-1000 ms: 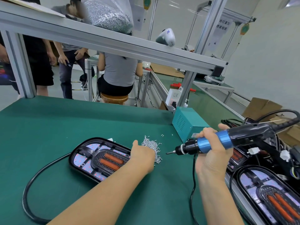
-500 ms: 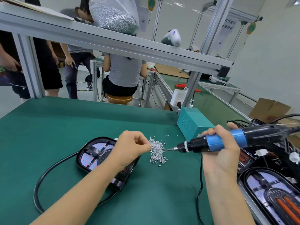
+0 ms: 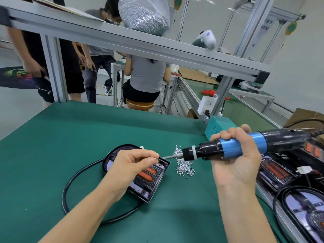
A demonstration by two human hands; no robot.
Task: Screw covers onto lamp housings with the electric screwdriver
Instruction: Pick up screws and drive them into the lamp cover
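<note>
A green-matted workbench (image 3: 61, 137) fills the near scene, framed by an aluminium rail; beyond it stand two people, and a third sits on a round stool (image 3: 139, 104). One lamp housing (image 3: 149, 179) lies on the mat near centre, its black cable (image 3: 73, 183) looping to the left and near side. The left hand (image 3: 129, 165) hovers over the housing, fingers curled with thumb and forefinger pinched together at the bit; whether a screw sits between them cannot be told. The right hand (image 3: 236, 158) grips one electric screwdriver (image 3: 228, 149) by its blue barrel, held nearly level, its bit tip meeting the left fingertips above the housing's far right corner. One loose pile of screws (image 3: 184, 165) lies on the mat just right of the housing. One teal box (image 3: 217, 127) stands beyond the screwdriver. At least two further lamp units (image 3: 301, 207) lie at the right edge. One clear bag of screws (image 3: 145, 16) rests on the overhead shelf.
</note>
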